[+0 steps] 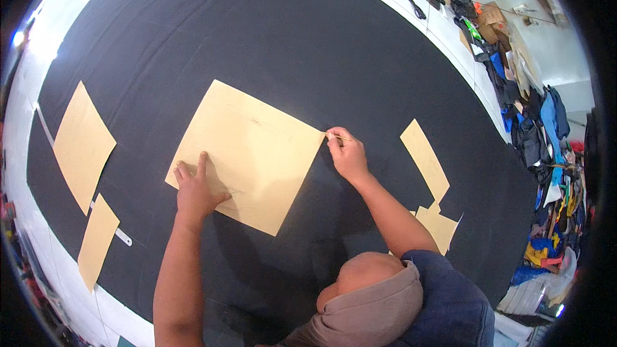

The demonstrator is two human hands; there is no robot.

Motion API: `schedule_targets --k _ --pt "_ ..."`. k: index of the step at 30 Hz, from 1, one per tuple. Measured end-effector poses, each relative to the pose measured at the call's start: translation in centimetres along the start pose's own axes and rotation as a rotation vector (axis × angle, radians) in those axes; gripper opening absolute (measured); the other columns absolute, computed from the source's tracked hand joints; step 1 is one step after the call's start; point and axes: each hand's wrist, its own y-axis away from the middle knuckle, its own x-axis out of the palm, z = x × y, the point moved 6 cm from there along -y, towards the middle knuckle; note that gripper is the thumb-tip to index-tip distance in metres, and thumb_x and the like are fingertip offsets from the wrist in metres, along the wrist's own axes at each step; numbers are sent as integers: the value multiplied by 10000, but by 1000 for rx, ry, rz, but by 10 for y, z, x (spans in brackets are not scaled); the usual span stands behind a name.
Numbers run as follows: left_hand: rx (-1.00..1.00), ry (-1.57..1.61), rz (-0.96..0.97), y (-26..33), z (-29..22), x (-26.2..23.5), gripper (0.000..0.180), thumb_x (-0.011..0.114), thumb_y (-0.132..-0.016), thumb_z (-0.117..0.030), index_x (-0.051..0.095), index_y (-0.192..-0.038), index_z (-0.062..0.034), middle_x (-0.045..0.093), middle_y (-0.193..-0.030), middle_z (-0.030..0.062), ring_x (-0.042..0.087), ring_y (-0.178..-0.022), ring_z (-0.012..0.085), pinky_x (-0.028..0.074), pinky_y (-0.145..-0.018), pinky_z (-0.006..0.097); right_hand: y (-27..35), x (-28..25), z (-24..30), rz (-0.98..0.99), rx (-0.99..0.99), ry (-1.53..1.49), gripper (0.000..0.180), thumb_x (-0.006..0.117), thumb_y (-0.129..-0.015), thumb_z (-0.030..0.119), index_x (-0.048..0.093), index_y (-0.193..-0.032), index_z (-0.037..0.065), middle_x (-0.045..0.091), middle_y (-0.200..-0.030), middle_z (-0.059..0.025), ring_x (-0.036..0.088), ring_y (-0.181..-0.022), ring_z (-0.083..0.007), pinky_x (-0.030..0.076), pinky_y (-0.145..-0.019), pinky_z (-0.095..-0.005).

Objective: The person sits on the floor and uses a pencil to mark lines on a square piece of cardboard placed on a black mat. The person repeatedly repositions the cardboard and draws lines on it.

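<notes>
A large, roughly square tan paper pattern piece [257, 148] lies on black fabric [289, 32]. My left hand [198, 186] presses on its lower left part, fingers spread and thumb out to the right. At the piece's right corner, my right hand [348, 157] pinches a thin pencil-like stick [340, 137], its tip by the paper's edge. The stick's exact kind is too small to make out. Faint dark marks show on the paper near my left thumb and along the upper edge.
On the left lie two more tan pieces [85, 148] [98, 244] with a white ruler [123, 237] partly under them. To the right are a narrow tan strip [425, 162] and smaller overlapping pieces [438, 226]. Beyond the fabric, scissors [411, 3] and heaped cloth [530, 141] lie on white tiles.
</notes>
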Motion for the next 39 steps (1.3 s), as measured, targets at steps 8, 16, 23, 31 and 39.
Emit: schedule_targets --k 8,16,23,31,39 --pt "11 1 -5 -2 0 2 1331 1010 -589 -418 238 -1660 -247 217 -1584 443 232 -1506 589 405 -1190 568 4 -12 -4 13 47 -16 240 604 -1024 233 693 -1137 40 758 -1034 -184 751 -929 -365 573 -788 -441" --pt "45 62 -47 -4 5 12 1352 1013 -584 -400 211 -1661 -245 251 -1564 450 222 -1502 594 327 -1223 599 5 -16 -15 -59 8 -79 264 594 -1045 269 672 -1153 41 748 -963 -167 742 -865 -326 564 -773 -436" --pt "38 6 4 -5 8 8 1297 972 -644 -477 200 -1666 -270 228 -1577 451 229 -1509 589 409 -1195 554 65 14 57 166 -638 214 142 635 -1022 190 681 -1084 71 726 -1225 -109 672 -1189 -299 491 -1046 -453" --pt "-45 4 -5 1 4 4 1263 985 -604 -490 283 -1641 -326 229 -1620 374 285 -1514 538 493 -1123 551 69 56 51 186 -765 421 166 683 -979 245 698 -1025 86 677 -1366 -82 568 -1349 -324 375 -1163 -535" --pt "36 -262 -227 19 -21 2 1135 928 -704 -456 309 -1640 -287 265 -1675 264 251 -1548 488 280 -1246 585 64 60 48 249 -656 379 193 660 -1004 269 698 -1019 81 680 -1378 -88 565 -1365 -317 369 -1178 -532"
